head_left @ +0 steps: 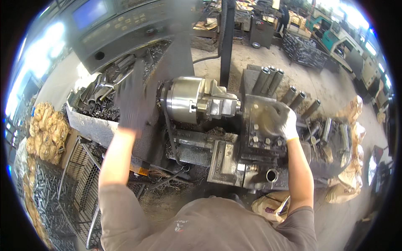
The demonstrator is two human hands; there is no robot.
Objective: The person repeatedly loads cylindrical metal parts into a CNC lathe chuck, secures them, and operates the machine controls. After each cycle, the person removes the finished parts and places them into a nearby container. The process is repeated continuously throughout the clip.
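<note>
My left hand [135, 98], in a dark glove, is smeared by motion beside the lathe's round steel chuck [184, 100]; its fingers cannot be made out. Stepped jaws [222, 103] stand out from the chuck's right face. Over on the right, my right hand [284, 121], in a glove with a pale cuff and dark fingers, is at the dark tool post [255, 109] with bolts on it. Blur hides how its fingers are bent and whether anything is in them. A short metal tube [272, 175] sits at the machine's near side.
Several metal tubes [274, 81] stand behind the tool post, with more tubes [326, 131] to the right. Dark metal scrap fills a bin [92, 122] at left, below a control panel [119, 25]. Near left is a mesh crate [83, 171]; paper sacks [46, 134] lie beyond.
</note>
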